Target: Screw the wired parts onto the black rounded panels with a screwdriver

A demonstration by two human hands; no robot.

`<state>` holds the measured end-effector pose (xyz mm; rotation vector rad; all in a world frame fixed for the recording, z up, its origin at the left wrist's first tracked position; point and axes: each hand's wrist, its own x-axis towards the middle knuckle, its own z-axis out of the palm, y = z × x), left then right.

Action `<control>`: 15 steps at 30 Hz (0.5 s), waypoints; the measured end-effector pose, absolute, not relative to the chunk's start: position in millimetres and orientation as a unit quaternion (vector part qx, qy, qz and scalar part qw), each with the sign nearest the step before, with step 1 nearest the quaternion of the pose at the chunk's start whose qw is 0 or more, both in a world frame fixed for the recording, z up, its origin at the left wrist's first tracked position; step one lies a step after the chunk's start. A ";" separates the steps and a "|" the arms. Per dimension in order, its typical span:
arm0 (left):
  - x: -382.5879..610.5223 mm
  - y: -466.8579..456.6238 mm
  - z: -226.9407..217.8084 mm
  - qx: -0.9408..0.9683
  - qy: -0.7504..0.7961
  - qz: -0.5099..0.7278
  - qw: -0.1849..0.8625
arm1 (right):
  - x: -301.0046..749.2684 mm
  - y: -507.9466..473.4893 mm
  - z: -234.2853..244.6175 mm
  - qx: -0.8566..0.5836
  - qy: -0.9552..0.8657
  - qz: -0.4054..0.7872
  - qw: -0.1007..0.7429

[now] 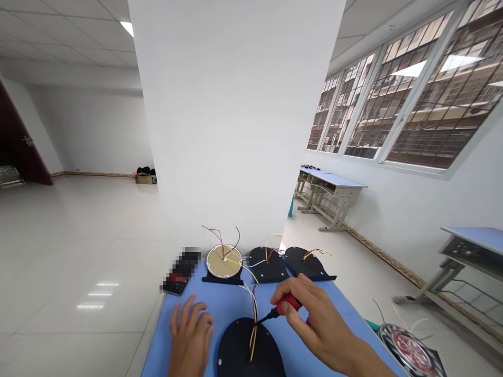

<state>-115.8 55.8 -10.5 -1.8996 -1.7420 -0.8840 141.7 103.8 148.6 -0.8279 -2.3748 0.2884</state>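
Observation:
My right hand [320, 319] is closed around the red handle of a screwdriver [290, 303]. Its dark shaft slants down to the left, and the tip is at the rim of a black round base [247, 348] at the table's front, among the wires. Red, yellow, white and black wires [253, 309] come out of this base and run up past its far edge. Just left of the base, my left hand [190, 335] has its fingers spread and holds nothing. The lower part of the base is cut off by the picture's edge.
Along the back of the blue table [223, 298] lie a beige-faced disc [225, 261] and two black bases [268, 264] with loose wires. A pixelated phone-like object [181, 272] lies at left. A wall column [236, 131] rises behind; a red-patterned disc [411, 348] sits low at right.

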 end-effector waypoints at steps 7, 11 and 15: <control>-180.4 26.1 -38.6 -0.576 -0.747 -0.301 0.142 | 114.0 102.2 142.0 -0.269 -0.919 0.134 0.256; -179.7 25.0 -41.7 -0.565 -0.762 -0.301 0.101 | 99.4 102.0 144.1 -0.248 -0.927 0.128 0.252; -181.4 24.9 -43.4 -0.563 -0.762 -0.310 0.083 | 87.8 102.7 139.3 -0.235 -0.931 0.127 0.248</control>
